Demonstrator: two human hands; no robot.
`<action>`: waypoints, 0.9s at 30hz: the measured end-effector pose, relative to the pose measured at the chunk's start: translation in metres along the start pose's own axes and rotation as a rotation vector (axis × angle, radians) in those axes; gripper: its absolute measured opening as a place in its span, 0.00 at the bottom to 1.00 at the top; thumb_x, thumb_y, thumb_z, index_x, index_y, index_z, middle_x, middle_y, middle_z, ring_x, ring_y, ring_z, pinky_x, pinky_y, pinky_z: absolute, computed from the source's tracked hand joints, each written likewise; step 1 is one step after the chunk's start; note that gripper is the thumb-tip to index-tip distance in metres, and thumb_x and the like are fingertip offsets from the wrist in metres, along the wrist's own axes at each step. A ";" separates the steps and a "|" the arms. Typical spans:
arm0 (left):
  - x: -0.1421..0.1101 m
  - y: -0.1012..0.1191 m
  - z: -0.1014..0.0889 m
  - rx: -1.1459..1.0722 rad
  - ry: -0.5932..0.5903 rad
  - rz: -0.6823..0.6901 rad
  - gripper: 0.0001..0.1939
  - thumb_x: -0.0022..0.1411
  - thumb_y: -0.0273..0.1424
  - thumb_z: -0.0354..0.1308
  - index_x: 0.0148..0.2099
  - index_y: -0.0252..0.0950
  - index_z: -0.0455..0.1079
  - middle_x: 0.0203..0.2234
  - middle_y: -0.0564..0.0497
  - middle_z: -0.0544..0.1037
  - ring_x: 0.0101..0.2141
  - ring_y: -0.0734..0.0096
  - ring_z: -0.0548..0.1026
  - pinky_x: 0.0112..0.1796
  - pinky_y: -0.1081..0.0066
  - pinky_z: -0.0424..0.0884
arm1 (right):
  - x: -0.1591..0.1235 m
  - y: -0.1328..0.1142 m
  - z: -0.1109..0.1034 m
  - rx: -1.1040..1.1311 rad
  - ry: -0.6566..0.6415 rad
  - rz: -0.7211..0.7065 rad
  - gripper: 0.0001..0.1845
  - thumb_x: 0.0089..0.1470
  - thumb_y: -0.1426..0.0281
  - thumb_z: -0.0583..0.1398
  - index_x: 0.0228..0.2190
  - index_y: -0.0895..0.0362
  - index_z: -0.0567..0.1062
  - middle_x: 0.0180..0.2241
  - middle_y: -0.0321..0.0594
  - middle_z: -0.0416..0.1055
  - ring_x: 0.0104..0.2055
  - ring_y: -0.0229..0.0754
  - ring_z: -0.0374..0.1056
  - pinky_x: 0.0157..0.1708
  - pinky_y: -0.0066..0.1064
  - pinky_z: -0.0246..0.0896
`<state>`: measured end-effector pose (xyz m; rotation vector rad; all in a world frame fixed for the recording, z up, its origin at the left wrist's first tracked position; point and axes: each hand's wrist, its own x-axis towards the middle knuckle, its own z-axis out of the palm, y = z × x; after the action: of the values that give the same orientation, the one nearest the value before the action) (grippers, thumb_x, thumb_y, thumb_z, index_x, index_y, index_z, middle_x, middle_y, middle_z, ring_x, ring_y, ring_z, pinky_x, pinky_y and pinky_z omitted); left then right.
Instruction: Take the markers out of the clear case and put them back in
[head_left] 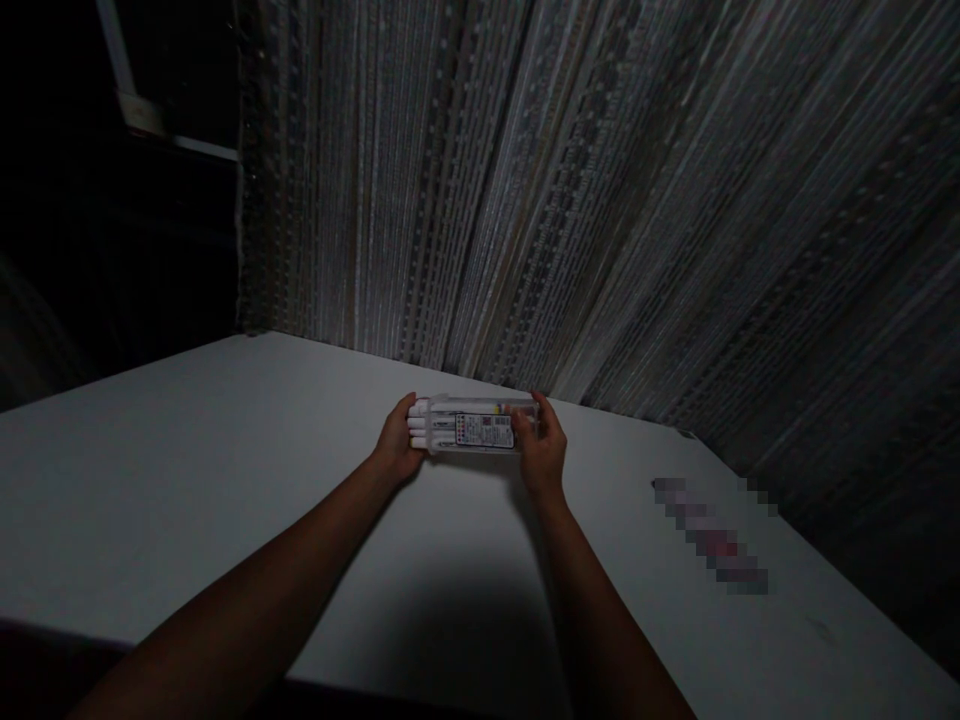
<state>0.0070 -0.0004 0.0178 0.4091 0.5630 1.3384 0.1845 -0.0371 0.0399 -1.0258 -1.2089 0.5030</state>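
A clear plastic case of markers (480, 425) is held level above the white table, between both hands. White marker ends (418, 425) stick out of the case on its left side. A printed label (486, 431) with coloured dots faces me. My left hand (397, 440) is closed around the left end, its thumb at the top corner and its other fingers mostly hidden. My right hand (541, 445) grips the right end, with the thumb pressed on the front beside the label.
The white table (225, 450) spreads out beneath my arms. On its right side lies a pixelated elongated object (709, 535) whose kind I cannot make out. A grey striped curtain (525, 200) hangs along the far edge. The room at the left is very dark.
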 end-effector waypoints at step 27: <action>0.008 0.001 -0.010 0.255 0.220 0.075 0.10 0.48 0.33 0.59 0.30 0.31 0.66 0.16 0.52 0.72 0.16 0.70 0.71 0.20 0.69 0.70 | 0.006 0.012 -0.004 0.095 0.060 0.097 0.37 0.39 0.51 0.61 0.46 0.63 0.68 0.29 0.40 0.68 0.29 0.39 0.65 0.29 0.31 0.63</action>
<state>0.0012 0.0068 0.0086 0.4982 0.9149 1.3975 0.1928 -0.0283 0.0329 -1.0145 -1.0758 0.5956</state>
